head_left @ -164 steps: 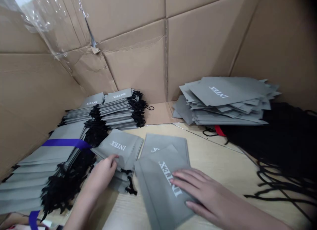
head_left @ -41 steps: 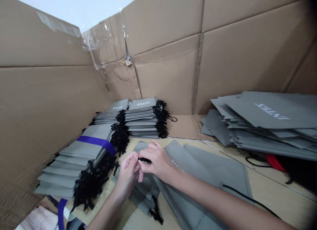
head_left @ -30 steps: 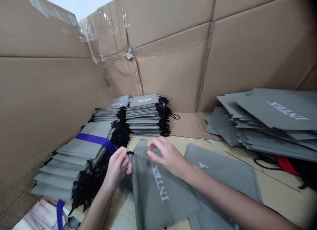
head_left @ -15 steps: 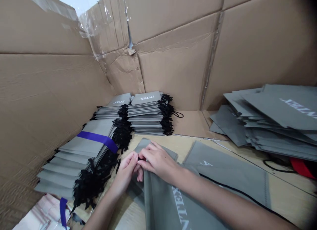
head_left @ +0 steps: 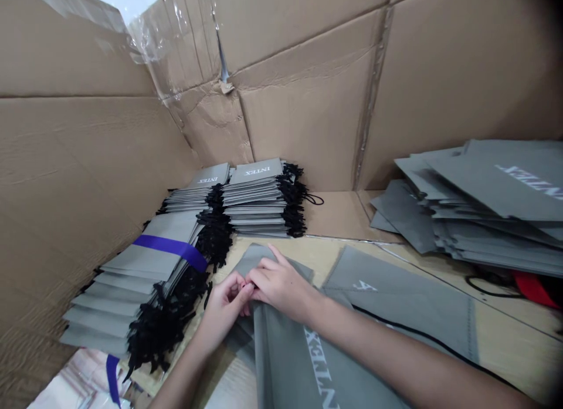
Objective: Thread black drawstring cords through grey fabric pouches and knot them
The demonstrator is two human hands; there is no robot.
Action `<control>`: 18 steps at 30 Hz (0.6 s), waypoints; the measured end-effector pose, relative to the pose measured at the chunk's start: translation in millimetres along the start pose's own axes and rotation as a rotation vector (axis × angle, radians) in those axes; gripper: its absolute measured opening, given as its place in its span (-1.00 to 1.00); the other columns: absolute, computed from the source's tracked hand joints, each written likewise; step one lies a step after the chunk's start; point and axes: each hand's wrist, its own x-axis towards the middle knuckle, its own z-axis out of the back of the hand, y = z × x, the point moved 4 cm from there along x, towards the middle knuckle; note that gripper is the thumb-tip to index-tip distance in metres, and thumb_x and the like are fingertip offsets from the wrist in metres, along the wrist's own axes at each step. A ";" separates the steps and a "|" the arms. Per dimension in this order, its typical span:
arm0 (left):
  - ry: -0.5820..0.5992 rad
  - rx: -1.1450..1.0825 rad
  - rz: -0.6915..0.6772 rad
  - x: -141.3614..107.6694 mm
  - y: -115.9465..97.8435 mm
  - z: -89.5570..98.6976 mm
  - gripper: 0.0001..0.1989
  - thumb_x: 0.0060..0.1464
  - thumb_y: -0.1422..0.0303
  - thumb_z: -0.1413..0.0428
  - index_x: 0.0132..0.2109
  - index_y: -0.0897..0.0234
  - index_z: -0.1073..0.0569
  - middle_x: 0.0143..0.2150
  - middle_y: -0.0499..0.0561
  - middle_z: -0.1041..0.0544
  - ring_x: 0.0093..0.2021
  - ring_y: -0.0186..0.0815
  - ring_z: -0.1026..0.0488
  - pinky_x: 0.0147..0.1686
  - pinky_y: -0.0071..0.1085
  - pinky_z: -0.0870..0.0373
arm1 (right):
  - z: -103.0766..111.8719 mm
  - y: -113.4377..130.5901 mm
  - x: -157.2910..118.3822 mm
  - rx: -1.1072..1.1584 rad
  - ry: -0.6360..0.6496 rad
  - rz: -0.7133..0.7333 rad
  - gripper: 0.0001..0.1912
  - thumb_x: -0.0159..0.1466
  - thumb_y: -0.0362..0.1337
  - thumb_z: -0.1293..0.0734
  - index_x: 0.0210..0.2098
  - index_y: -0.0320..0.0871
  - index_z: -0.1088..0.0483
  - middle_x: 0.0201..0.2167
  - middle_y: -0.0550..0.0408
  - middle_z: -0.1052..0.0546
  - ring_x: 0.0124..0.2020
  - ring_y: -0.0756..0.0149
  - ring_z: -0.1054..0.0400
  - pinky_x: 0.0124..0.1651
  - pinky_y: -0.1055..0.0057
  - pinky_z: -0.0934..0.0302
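Observation:
A grey fabric drawstring bag [head_left: 285, 356] with white INTEX lettering lies in front of me. At its upper left corner my left hand [head_left: 229, 303] and my right hand [head_left: 281, 286] meet, both closed with fingertips pinched together on the bag's edge. A tiny dark bit shows between the fingertips; too little is visible to be sure what it is. My right index finger points up and away. Beneath the hands lies another grey bag [head_left: 257, 253], partly hidden. A black cord [head_left: 422, 337] runs out past my right forearm.
Banded and loose stacks of finished-looking grey bags [head_left: 253, 192] with black cord ends stand at the back left, one under a purple strap [head_left: 171, 249]. A loose pile of bags [head_left: 497, 192] is on the right. Cardboard walls [head_left: 303, 104] enclose the table [head_left: 321, 250].
My hands stay at the bag's corner while the fingers shift: the left thumb moves right against the right fingertips, and the right index finger lifts. The view tilts slightly.

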 end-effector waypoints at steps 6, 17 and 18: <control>-0.047 -0.095 0.021 0.5 6.5 8.1 -0.65 0.01 0.14 -0.15 -0.49 0.28 -0.23 -0.71 -0.16 -0.35 -0.69 -0.47 -0.27 -0.64 -0.58 -0.17 | 1.5 2.9 0.2 0.127 0.056 -0.023 -0.77 0.32 -0.16 -0.19 -0.32 -0.19 -0.33 -0.44 0.11 -0.44 -0.27 0.29 -0.30 0.22 0.06 0.09; -0.018 -0.370 -0.005 -2.9 -2.1 1.4 -0.64 0.03 0.22 -0.17 -0.50 0.30 -0.18 -0.71 -0.26 -0.18 -0.76 -0.60 -0.12 -0.68 -0.62 0.16 | 2.3 1.6 -2.1 0.555 0.109 -0.123 -0.85 0.35 -0.22 -0.13 -0.19 -0.11 -0.29 -0.31 0.15 -0.45 -0.25 0.35 -0.32 0.20 0.07 0.11; -0.006 -0.357 -0.004 -2.7 -3.0 0.9 -0.65 0.04 0.22 -0.16 -0.49 0.30 -0.19 -0.71 -0.25 -0.21 -0.76 -0.59 -0.14 -0.67 -0.62 0.13 | 1.1 0.4 -2.4 0.554 0.114 -0.126 -0.85 0.35 -0.23 -0.14 -0.18 -0.10 -0.29 -0.32 0.15 -0.45 -0.25 0.34 -0.32 0.20 0.05 0.12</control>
